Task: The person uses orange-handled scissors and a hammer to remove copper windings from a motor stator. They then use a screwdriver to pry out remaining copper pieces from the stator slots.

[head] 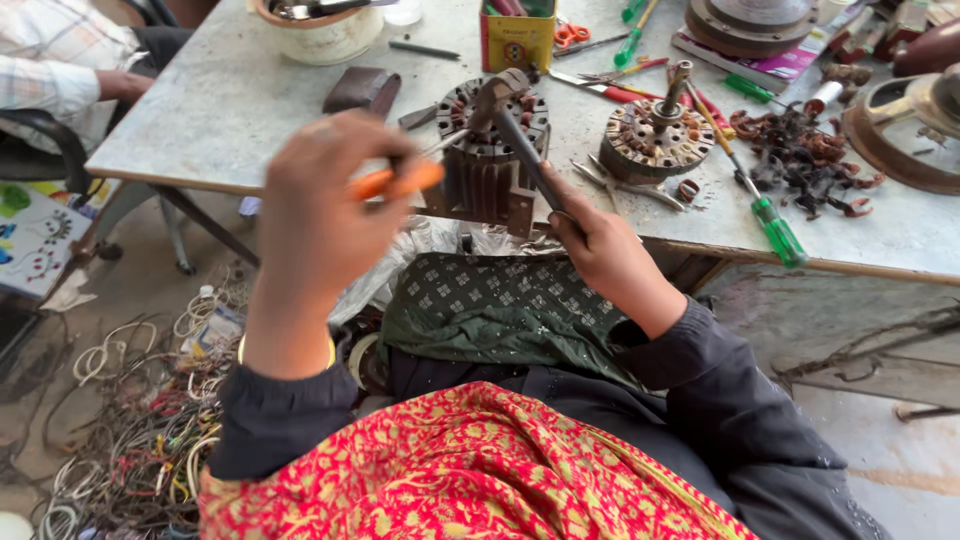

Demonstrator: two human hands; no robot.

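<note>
Orange-handled screwdriver (398, 181) inside left hand's (315, 215) fingers (hammer (520, 135) opposite)

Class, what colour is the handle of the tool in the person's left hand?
Orange handle, gripped by the left hand; seen in the head view.

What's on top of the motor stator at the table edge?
A hammer head rests on the stator, held by the right hand. The left hand aims an orange-handled screwdriver there; its tip is blurred.

Blurred orange-handled screwdriver (398, 181) in the left hand (315, 215), its tip hidden behind the round grey motor stator (490, 150), rusty round housing (905, 125) cut off beyond it at the frame edge
</note>
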